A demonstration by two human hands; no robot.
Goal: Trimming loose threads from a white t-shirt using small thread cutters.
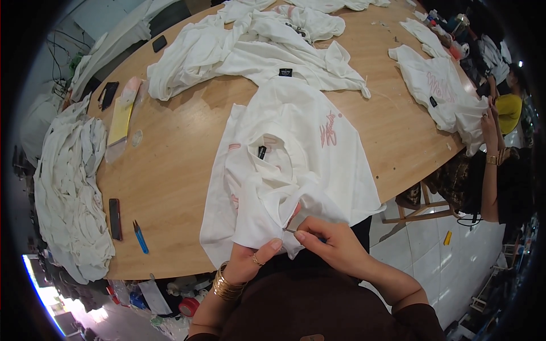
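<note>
A white shirt with pink stitched lettering lies over the table's near edge, its collar bunched up in the middle. My left hand pinches the near part of this shirt, thumb on top and the other fingers hidden under the cloth. Closed around a small tool with a thin metal tip is my right hand. The tip touches the fabric just beyond my left thumb, next to a pink patch. Most of the tool is covered by my fingers, so its kind is not plain.
Blue thread snips and a dark phone lie on the wooden table at left, beside a heap of white garments. More white shirts cover the far side. At right, another person handles a white shirt.
</note>
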